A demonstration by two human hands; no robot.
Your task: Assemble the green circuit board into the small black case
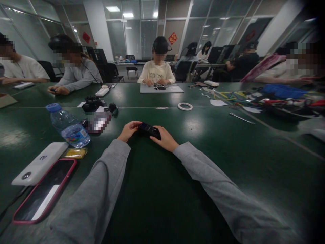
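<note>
The wearer's L hand [129, 131] is holding one end of a black handheld device [148, 130], fingers pinching narrowly at its edge; the R hand [164, 138] is gripping the opp. end, fingers wrapping the far side, thumb lying along the near side. The device is sitting slantwise btwn both hands, over the mid. of the green table [188, 189], w/ its screen facing up; markings are too small to read. Can't tell if it's touching the tabletop.

Nearby on the L, a water bottle [72, 132] w/ blue cap is standing beside a yellow packet [76, 153]; a white power bank [42, 162] and a red-cased phone [45, 191] are lying closer in. Beyond the hands, a white ring [179, 107] is lying flat, w/ a metal tool [242, 118] off to the R near tangled cables [254, 96]. Opp., a person in a pale top [156, 72] is working over a grey mat [175, 89].
</note>
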